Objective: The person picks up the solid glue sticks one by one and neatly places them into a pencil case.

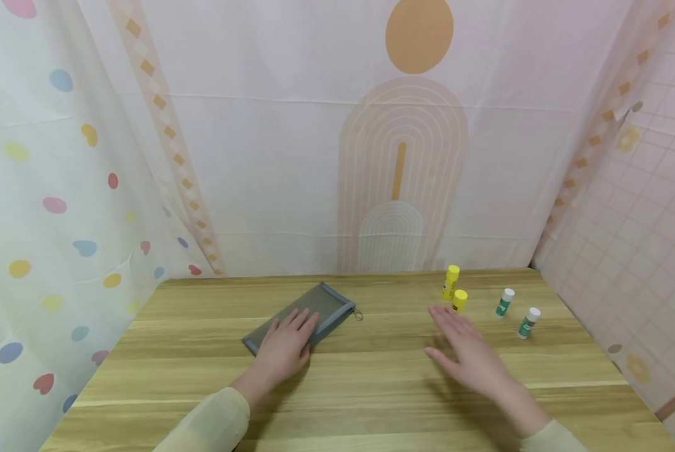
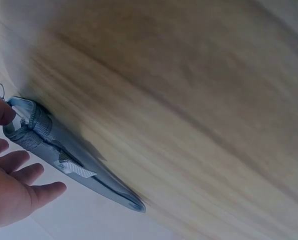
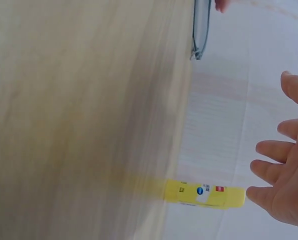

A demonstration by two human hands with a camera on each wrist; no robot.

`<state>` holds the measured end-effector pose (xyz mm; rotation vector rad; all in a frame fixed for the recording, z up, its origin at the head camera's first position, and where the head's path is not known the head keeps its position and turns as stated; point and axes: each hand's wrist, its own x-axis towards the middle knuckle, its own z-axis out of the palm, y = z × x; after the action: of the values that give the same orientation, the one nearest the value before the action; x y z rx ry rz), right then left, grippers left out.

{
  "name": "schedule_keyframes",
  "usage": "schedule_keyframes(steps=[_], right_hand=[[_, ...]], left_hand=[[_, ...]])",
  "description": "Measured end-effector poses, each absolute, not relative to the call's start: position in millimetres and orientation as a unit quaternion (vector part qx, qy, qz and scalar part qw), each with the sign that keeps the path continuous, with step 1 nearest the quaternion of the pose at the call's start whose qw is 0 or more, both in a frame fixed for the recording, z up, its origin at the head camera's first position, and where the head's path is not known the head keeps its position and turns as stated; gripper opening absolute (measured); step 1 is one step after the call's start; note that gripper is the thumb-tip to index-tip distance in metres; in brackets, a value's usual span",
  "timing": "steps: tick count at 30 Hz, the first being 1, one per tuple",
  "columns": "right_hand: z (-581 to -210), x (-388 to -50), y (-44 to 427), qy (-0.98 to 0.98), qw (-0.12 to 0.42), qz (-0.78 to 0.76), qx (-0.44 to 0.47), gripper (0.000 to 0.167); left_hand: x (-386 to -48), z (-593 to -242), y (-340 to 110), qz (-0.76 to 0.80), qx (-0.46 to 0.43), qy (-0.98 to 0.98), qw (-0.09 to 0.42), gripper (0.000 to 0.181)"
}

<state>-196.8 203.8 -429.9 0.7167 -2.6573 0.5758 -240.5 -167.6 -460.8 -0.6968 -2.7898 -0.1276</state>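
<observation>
A grey zippered pouch [image 1: 314, 304] with a small ring at its zip lies slantwise on the table, left of centre. My left hand [image 1: 286, 345] is over its near side, fingers spread; in the left wrist view the hand [image 2: 14, 185] is beside the pouch [image 2: 74, 155], and whether it touches is unclear. My right hand [image 1: 469, 355] hovers above the table with fingers extended and holds nothing. Just beyond its fingertips stand two yellow glue sticks [image 1: 451, 282], [image 1: 459, 300]. In the right wrist view one yellow stick [image 3: 204, 194] appears near the little finger of the hand [image 3: 289, 165].
Two green glue sticks with white caps [image 1: 504, 302], [image 1: 529, 323] stand at the right of the wooden table [image 1: 360, 402]. Patterned curtains [image 1: 280, 157] hang behind the table and along both sides.
</observation>
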Motion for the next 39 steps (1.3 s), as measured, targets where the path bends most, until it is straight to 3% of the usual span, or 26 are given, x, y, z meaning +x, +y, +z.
schedule_keyframes(steps=[28,39], right_hand=[[-418.4,-194.4,223.0,-0.901,0.273,0.238,0.240,0.073],[-418.7,-193.4,227.2,-0.898,0.279,0.262,0.217,0.069]], left_hand=[[-240.6,-466.0,-166.5,-0.084,-0.233,-0.962,0.114,0.047],[-241.2,-468.0,-165.2,-0.122,-0.215,-0.962,0.113,0.041]])
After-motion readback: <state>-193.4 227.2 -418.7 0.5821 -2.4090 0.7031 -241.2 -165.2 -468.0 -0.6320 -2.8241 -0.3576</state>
